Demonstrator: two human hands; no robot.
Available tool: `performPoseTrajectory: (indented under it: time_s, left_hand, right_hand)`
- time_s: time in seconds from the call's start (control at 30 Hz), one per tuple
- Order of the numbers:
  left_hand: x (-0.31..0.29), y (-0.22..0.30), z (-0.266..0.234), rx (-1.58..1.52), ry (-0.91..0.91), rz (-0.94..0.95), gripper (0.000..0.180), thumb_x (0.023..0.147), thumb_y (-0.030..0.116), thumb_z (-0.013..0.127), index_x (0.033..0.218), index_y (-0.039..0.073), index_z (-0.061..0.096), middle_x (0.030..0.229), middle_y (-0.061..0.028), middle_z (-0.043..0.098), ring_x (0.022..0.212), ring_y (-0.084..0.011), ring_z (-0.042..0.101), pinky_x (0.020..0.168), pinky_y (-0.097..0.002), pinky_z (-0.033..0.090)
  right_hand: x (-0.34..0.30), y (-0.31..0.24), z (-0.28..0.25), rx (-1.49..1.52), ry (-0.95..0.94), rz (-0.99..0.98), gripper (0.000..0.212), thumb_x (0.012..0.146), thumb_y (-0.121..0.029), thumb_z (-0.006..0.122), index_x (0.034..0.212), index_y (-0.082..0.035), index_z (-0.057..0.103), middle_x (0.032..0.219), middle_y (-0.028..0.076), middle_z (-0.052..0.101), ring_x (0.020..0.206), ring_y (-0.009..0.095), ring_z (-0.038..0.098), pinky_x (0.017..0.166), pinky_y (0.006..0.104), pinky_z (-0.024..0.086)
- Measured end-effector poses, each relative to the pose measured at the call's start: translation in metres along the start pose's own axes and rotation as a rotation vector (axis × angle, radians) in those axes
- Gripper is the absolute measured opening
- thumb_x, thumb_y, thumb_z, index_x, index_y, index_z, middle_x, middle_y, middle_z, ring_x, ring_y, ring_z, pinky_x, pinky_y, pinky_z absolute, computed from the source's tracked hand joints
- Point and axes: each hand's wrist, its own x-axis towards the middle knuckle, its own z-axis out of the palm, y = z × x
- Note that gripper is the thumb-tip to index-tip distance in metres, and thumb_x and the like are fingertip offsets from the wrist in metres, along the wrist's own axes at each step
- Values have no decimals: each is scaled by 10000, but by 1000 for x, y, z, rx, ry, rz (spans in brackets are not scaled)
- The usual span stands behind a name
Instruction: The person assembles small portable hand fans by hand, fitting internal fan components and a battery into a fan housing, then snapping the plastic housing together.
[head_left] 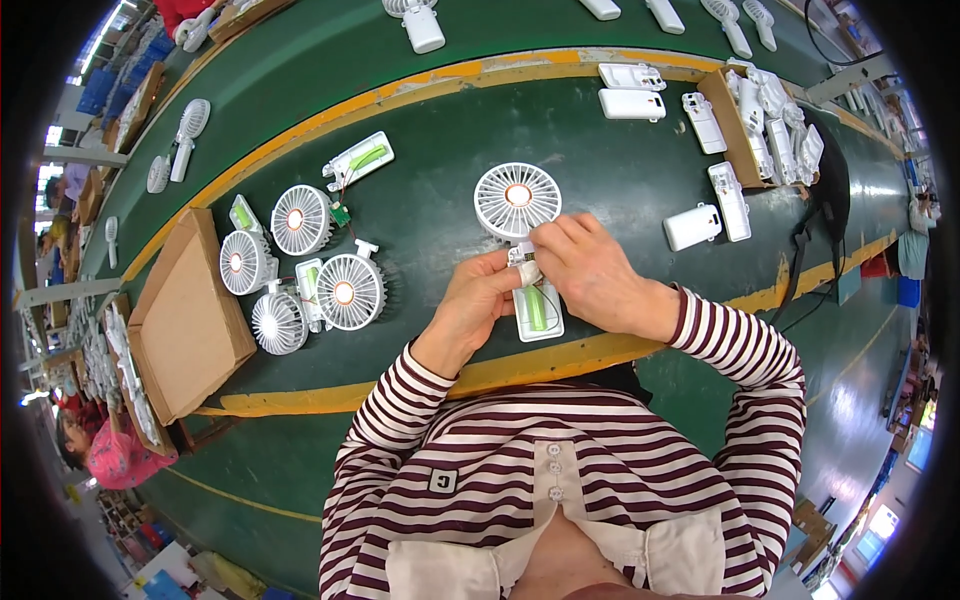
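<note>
A white handheld fan [518, 198] with an orange-ringed hub lies in front of me, its round grille pointing away from my body. Its handle shell [540, 312] is open, showing a green battery and thin wires. My left hand [470, 300] is closed around the neck of the fan from the left, thumb and index finger pressed there. From the right, my right hand [590, 272] pinches at the same neck with bent fingers. The fingers hide small parts at the joint, and a pale wrap covers one left fingertip.
Several part-built fans [345, 292] with loose wires lie left, beside a cardboard tray [190, 315]. White handle shells [692, 228] and a cardboard box [728, 125] full of white parts are at right. Beyond the yellow edge, a green belt [300, 85] carries more fans.
</note>
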Motion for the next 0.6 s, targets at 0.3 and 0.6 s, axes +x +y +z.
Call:
performPoseTrajectory:
  time_s: [0.3,0.6]
  left_hand:
    - [6,-11,-3,0,8,-34,201,821,56,529,1002,-23,568,897,-82,616,788,-165,616,714,-303,518]
    - [12,-16,-5,-48,18,-40,186,807,65,528,956,-39,565,885,-96,610,783,-174,614,716,-316,518]
  right_hand:
    - [-10,-4,14,-7,-5,187,112,616,-92,585,687,-67,502,709,63,477,669,219,499,587,339,357]
    - [-14,3,22,109,-31,229,123,615,-28,575,704,-50,494,709,81,471,670,249,507,579,347,364]
